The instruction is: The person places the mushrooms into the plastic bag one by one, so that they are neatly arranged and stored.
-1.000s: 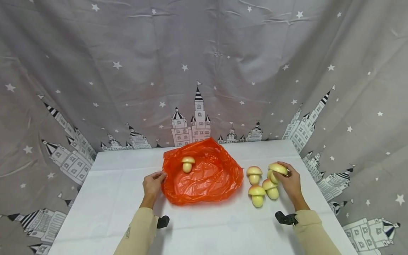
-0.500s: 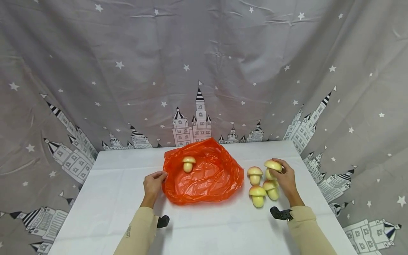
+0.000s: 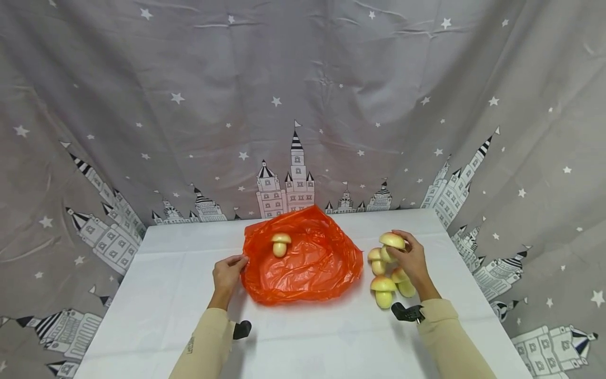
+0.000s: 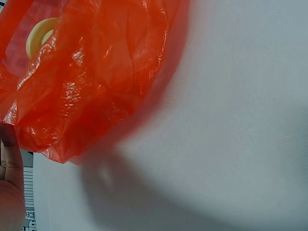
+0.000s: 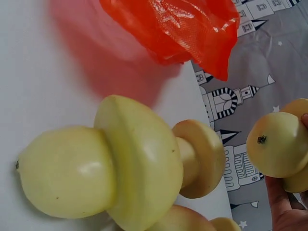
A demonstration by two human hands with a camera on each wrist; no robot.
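Observation:
A red plastic bag lies spread with its mouth wide on the white table, and one toy mushroom rests inside it. My left hand pinches the bag's left rim; the left wrist view shows fingers at the red plastic. To the right of the bag, my right hand holds a yellow mushroom by thumb and fingers. That held mushroom shows its stem end in the right wrist view. Just below it stand several more mushrooms, one nearest the front and one partly behind the hand.
The white table ends at a grey curtain printed with castles and stars. A black wrist camera sits at the left sleeve, another camera at the right sleeve.
My right hand has carried its mushroom leftward and a little farther back, from the right side of the group toward the bag. My left hand and the bag have stayed put.

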